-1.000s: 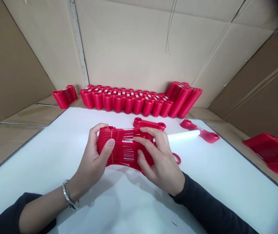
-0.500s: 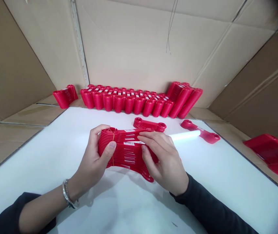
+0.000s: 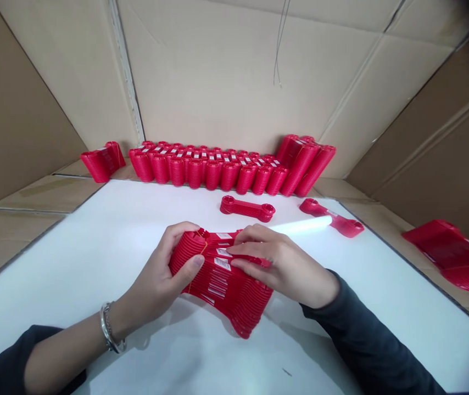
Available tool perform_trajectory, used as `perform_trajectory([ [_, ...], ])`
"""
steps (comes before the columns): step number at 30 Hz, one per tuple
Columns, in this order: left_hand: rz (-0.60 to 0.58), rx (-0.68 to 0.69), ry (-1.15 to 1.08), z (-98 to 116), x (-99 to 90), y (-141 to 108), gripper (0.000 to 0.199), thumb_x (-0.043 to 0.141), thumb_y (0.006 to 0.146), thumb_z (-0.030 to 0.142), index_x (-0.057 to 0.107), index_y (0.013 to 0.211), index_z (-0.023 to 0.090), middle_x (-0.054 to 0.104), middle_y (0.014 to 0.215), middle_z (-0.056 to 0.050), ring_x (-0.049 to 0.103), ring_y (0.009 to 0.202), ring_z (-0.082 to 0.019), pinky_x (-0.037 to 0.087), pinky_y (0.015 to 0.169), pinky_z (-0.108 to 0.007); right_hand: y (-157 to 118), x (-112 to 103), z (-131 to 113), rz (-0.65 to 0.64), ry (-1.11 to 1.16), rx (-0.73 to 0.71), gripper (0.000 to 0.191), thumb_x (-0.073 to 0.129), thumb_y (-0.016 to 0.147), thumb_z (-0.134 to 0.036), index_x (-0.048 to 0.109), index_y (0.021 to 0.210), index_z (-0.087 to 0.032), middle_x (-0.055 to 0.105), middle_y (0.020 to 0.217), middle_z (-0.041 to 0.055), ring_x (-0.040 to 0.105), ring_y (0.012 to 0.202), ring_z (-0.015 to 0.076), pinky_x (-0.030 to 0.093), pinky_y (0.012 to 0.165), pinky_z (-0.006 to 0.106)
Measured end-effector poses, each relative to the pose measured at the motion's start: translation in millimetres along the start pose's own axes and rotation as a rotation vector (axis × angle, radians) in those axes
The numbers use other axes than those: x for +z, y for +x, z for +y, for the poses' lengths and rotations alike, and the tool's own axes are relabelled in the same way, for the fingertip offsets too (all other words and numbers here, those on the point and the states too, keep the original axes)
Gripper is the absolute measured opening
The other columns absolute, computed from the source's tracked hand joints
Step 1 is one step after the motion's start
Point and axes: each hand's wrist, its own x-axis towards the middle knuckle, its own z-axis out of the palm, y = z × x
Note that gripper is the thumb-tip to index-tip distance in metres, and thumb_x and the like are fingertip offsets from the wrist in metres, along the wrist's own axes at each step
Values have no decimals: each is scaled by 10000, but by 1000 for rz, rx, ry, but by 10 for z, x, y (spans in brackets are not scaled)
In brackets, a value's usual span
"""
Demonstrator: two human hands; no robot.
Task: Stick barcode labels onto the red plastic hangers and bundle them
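A thick stack of red plastic pieces, each wide at the ends and narrow in the middle, is held tilted above the white table. White barcode labels show on the narrow middles, and an orange rubber band circles the left end. My left hand wraps that end, thumb in front and fingers behind. At the upper right of the stack, my right hand pinches several top pieces, which fan apart from the rest. Part of the stack's right end is hidden by my right hand.
Behind stands a long row of banded red stacks, with taller ones at its right end. Smaller red stacks lie on the table, one centre, one right. Another red stack sits at far right. Cardboard walls surround the table.
The held stack has tilted, its right end dropping lower. My right hand has shifted its fingers, and the top pieces are spread apart in more places, showing more labels.
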Motion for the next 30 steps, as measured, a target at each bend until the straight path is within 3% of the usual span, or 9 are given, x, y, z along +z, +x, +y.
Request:
perform_trajectory([
  [9,0,-96,-48,53,34,5,332,524,853,391,389,1127,262,597,1004,-38,599,721,-146,498,568,-238,7,105,-17,52,-316,-80,198,478,875,-198,660,832,-131,639,776,80,550,737,183,428,648,305],
  [15,-21,-76,-38,54,35,-18,315,525,859,381,392,1121,270,586,948,-13,592,707,-125,497,574,-218,38,104,-67,49,-356,-104,249,456,879,-168,620,698,-124,608,702,68,479,649,160,380,600,289],
  [20,-21,-93,-67,65,33,-13,313,523,859,390,385,1116,276,588,979,-12,601,732,-126,507,574,-215,31,97,-51,44,-243,-72,245,443,894,-185,636,762,-113,626,738,87,522,673,171,421,614,298],
  [26,81,-112,-82,44,13,36,332,508,859,416,375,1125,267,573,1019,-31,611,836,-165,522,591,-231,-2,30,-42,177,170,-2,148,539,858,-259,649,871,-160,647,875,76,602,800,157,503,705,282],
  [30,127,-130,-73,29,2,57,336,506,857,423,378,1126,268,565,1017,-31,609,863,-173,526,598,-234,-12,13,-69,114,172,45,127,586,828,-274,660,855,-174,656,828,62,594,786,167,503,699,302],
])
